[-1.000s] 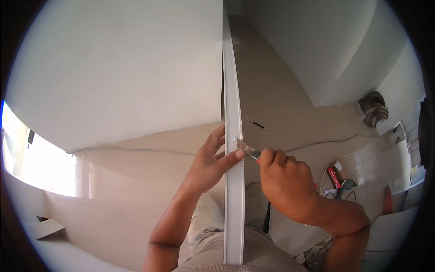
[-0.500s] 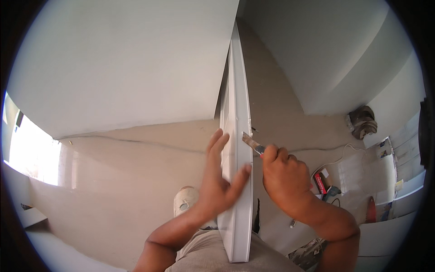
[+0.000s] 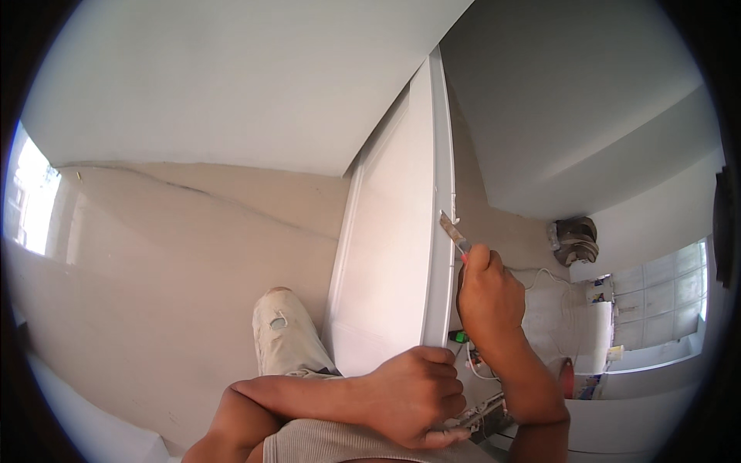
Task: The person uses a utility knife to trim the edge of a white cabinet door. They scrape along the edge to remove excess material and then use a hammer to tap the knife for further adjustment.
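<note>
1. Smooth tan floor [image 3: 154, 293] lies around me, w/ a big pale wall [image 3: 216, 85] at upper left and a grey cable [image 3: 189, 187] running across the floor; if I step there w/o looking, my foot could poss. catch on it.
2. White panel [image 3: 390, 208] stands btwn the wall corner and my waist, its narrow edge [image 3: 442, 139] turned up to me, its broad face visible on the left. I can't tell if it leans.
3. R hand [image 3: 494, 297] is clamped around the handle of a scraper [image 3: 451, 228], whose blade tip lies over this edge; contact I can't tell. W/ too much force the blade could skid, b/c the edge looks smooth, and scratch the white finish.
4. L hand [image 3: 417, 393] is curled at the panel's near end, fingers folded; whether it grips the panel, I can't tell. If it doesn't, a hard push could prob. make the panel swing.
5. Rough white bits [image 3: 454, 207] sit on the edge nr. the blade. Blade could catch there, then jump; a slip toward my body might cut the L hand.
6. My trouser leg [image 3: 289, 332] is just beside the broad face; if the panel tips left, it may hit my knee.
</note>
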Action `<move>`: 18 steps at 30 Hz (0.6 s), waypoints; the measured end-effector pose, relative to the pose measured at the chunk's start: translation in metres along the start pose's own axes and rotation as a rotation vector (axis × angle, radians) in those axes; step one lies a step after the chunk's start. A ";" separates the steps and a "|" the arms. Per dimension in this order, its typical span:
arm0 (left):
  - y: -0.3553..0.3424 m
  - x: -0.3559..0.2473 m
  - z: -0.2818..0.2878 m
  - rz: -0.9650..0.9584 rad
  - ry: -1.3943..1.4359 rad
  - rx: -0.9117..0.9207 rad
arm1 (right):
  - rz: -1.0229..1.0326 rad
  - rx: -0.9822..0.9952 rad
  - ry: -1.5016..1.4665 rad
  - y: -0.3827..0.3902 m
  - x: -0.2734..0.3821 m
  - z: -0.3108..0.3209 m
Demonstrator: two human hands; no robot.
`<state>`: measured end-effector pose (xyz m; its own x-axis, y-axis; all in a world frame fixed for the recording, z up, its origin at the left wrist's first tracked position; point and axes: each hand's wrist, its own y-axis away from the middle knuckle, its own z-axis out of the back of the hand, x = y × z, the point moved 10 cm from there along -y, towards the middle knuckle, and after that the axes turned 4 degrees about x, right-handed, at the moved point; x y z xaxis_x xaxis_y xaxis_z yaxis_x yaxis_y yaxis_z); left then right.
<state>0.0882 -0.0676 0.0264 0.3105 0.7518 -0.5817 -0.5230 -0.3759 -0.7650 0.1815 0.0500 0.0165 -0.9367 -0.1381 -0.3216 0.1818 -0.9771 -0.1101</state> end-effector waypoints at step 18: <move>-0.004 0.001 0.009 0.006 0.024 -0.023 | 0.007 -0.114 0.035 -0.001 0.000 -0.006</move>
<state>0.0831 -0.0602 0.0316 0.3265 0.7363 -0.5927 -0.5067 -0.3930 -0.7674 0.1827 0.0514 0.0109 -0.9246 -0.1374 -0.3553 0.2234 -0.9511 -0.2135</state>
